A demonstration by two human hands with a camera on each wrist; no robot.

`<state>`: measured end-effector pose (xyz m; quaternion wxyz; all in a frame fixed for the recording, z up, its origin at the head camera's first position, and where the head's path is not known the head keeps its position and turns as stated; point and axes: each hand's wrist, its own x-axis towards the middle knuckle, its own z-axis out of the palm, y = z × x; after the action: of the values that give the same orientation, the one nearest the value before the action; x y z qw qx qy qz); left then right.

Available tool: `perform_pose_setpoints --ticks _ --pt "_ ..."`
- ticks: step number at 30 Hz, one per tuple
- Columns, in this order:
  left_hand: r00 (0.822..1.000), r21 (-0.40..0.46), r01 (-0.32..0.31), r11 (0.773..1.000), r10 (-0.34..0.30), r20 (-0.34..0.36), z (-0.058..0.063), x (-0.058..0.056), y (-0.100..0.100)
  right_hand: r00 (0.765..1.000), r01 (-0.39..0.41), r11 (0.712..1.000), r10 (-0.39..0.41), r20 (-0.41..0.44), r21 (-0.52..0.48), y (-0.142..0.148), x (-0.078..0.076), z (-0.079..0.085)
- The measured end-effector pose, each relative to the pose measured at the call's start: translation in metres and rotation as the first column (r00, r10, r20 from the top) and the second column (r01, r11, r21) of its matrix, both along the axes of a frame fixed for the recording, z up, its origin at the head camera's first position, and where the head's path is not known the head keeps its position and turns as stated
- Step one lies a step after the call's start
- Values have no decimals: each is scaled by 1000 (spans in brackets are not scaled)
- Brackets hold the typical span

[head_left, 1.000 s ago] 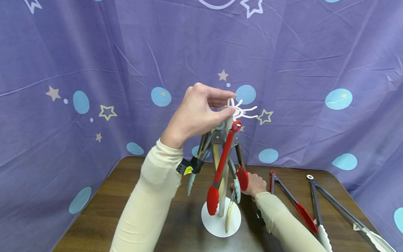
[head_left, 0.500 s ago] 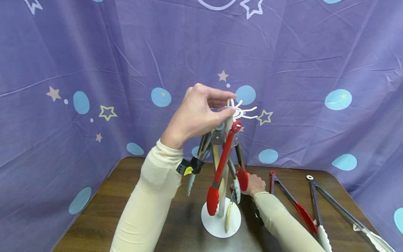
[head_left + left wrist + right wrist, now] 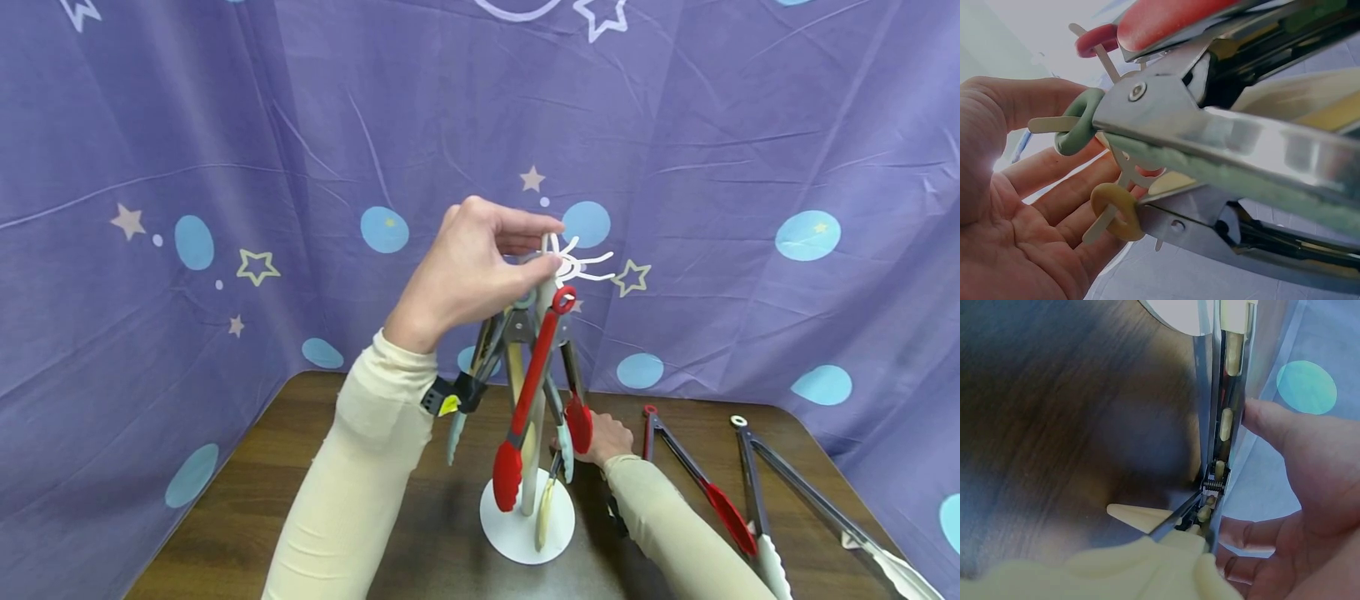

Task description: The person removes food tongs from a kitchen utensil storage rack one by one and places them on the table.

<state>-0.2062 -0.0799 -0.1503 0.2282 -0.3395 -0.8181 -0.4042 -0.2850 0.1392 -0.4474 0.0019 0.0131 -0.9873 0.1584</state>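
Observation:
In the head view, my left hand (image 3: pixel 472 267) pinches the top of a white stand (image 3: pixel 517 533) with thumb and fingertips. White prongs (image 3: pixel 592 267) fan out from that top. Tongs hang there by their loops: red tongs (image 3: pixel 536 383), and in the left wrist view green-looped tongs (image 3: pixel 1147 103) and yellow-looped tongs (image 3: pixel 1175 225). Low behind the stand, my right hand (image 3: pixel 603 437) is partly hidden by the hanging tongs. In the right wrist view my right hand (image 3: pixel 1322 469) holds cream-tipped tongs (image 3: pixel 1172 569), thumb on one side and fingers on the other.
On the wooden table (image 3: pixel 247 517), to the right, lie red-tipped tongs (image 3: pixel 727 517) and, beyond them, white-tipped tongs (image 3: pixel 813 500), both spread apart. A purple patterned curtain (image 3: pixel 712 125) hangs behind the table and along its left side.

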Motion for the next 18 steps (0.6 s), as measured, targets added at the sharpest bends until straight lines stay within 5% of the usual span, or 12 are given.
perform_pose_setpoints --ticks 18 --pt "1000 -10 -12 1000 12 14 2 2 1 998 28 999 -26 51 -29 3 -1 10"
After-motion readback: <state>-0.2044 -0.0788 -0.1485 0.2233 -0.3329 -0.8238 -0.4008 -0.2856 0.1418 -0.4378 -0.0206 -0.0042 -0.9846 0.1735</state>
